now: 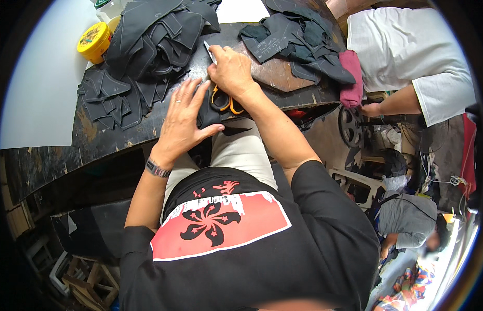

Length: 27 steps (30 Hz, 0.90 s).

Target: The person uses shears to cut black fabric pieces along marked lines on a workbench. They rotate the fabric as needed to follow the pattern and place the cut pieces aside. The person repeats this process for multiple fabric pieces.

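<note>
My right hand point(230, 70) is closed over a pair of scissors at the table's near side. The orange-rimmed handles point(219, 99) show below the wrist, and a pale pointed tip, apparently the blade point(209, 51), sticks out past the fingers. My left hand point(182, 116) has its fingers stretched and the thumb spread, beside the right. A small black fabric piece point(206, 113) lies under or against its thumb side at the table edge; whether the hand touches it, I cannot tell.
A big heap of black cut pieces point(153, 39) covers the table's left; another pile point(298, 44) lies right. A yellow tub point(94, 42) stands at far left. A maroon roll point(350, 78) sits by a person in white point(407, 49). Below is a black handwheel point(350, 127).
</note>
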Each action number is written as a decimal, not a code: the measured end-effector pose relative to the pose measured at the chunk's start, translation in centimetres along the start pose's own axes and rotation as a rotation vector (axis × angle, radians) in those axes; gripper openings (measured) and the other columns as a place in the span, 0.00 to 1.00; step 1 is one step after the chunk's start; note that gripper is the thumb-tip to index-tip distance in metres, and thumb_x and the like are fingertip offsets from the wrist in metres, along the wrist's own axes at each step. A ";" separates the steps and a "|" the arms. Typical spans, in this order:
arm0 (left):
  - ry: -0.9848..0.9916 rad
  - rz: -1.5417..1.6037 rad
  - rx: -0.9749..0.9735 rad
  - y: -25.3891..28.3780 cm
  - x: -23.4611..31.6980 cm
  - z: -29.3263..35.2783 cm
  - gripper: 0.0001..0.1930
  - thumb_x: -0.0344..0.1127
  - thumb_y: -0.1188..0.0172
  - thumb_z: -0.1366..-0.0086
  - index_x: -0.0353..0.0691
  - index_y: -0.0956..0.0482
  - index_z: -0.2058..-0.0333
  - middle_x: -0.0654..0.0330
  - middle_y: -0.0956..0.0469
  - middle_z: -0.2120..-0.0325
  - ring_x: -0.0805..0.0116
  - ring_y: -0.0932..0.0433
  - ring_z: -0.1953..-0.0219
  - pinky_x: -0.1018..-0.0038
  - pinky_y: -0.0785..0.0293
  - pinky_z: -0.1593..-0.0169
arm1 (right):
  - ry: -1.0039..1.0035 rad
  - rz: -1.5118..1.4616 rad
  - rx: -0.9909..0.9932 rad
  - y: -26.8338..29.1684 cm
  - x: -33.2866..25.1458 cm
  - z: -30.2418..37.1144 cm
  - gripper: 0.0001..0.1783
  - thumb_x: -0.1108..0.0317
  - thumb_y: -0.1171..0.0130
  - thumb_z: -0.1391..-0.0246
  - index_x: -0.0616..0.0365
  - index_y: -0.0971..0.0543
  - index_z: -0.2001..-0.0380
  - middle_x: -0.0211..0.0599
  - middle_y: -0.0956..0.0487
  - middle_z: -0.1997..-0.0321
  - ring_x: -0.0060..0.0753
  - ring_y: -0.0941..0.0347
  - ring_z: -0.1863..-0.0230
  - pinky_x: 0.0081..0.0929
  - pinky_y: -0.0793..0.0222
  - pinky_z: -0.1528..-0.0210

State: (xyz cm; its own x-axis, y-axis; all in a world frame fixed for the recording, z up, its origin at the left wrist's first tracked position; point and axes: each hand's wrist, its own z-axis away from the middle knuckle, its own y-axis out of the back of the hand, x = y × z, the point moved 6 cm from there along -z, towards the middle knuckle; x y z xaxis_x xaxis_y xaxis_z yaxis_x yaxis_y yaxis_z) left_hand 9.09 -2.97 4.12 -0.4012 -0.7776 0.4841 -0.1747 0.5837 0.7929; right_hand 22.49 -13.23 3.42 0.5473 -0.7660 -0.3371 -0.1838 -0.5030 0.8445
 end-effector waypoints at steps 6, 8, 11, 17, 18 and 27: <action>-0.001 -0.061 -0.089 -1.7 0.2 -0.8 0.55 0.58 0.31 0.52 0.39 0.48 0.32 0.48 0.41 0.35 0.47 0.45 0.32 0.51 0.52 0.31 | -0.139 -0.322 0.108 1.2 2.3 -0.7 0.21 0.66 0.38 0.59 0.57 0.18 0.58 0.37 0.23 0.80 0.32 0.24 0.77 0.29 0.27 0.68; -0.031 -0.072 -0.088 -1.7 0.4 -0.7 0.54 0.58 0.32 0.51 0.40 0.48 0.32 0.50 0.40 0.35 0.47 0.44 0.32 0.50 0.52 0.31 | -0.219 -0.432 0.101 1.4 3.2 -0.9 0.21 0.68 0.37 0.58 0.59 0.18 0.56 0.35 0.21 0.78 0.22 0.25 0.76 0.24 0.27 0.70; -0.052 -0.097 -0.097 -1.8 0.4 -0.6 0.51 0.58 0.34 0.48 0.43 0.48 0.32 0.53 0.38 0.35 0.49 0.44 0.32 0.49 0.52 0.31 | -0.316 -0.597 0.130 1.8 4.7 -1.5 0.21 0.70 0.36 0.57 0.63 0.18 0.56 0.31 0.19 0.76 0.16 0.26 0.75 0.19 0.28 0.71; -0.129 -0.196 -0.162 -2.4 0.8 -0.4 0.37 0.54 0.39 0.41 0.52 0.38 0.35 0.58 0.36 0.36 0.53 0.42 0.32 0.50 0.51 0.31 | -0.246 -0.350 0.159 3.0 6.8 -3.7 0.22 0.65 0.35 0.58 0.59 0.17 0.57 0.34 0.19 0.76 0.23 0.22 0.75 0.23 0.26 0.71; -0.143 -0.211 -0.182 -2.5 0.8 -0.3 0.34 0.54 0.40 0.40 0.53 0.35 0.36 0.59 0.36 0.36 0.54 0.41 0.32 0.50 0.50 0.31 | -0.263 -0.304 0.147 2.8 7.2 -4.0 0.22 0.65 0.36 0.59 0.58 0.17 0.57 0.36 0.19 0.77 0.25 0.22 0.75 0.25 0.25 0.70; -0.189 -0.195 -0.128 -2.2 1.4 -0.4 0.29 0.49 0.38 0.41 0.53 0.29 0.41 0.62 0.31 0.41 0.58 0.36 0.38 0.56 0.45 0.34 | -0.106 -0.064 0.224 1.2 7.7 -3.6 0.20 0.64 0.34 0.59 0.56 0.17 0.59 0.42 0.21 0.71 0.41 0.23 0.70 0.36 0.26 0.62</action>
State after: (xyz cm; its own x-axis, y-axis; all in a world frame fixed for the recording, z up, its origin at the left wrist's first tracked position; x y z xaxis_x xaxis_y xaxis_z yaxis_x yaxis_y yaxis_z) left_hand 9.31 -5.43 3.16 -0.5337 -0.8078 0.2500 -0.1553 0.3843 0.9101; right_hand 29.41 -18.30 3.35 0.4770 -0.7613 -0.4392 -0.3340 -0.6192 0.7106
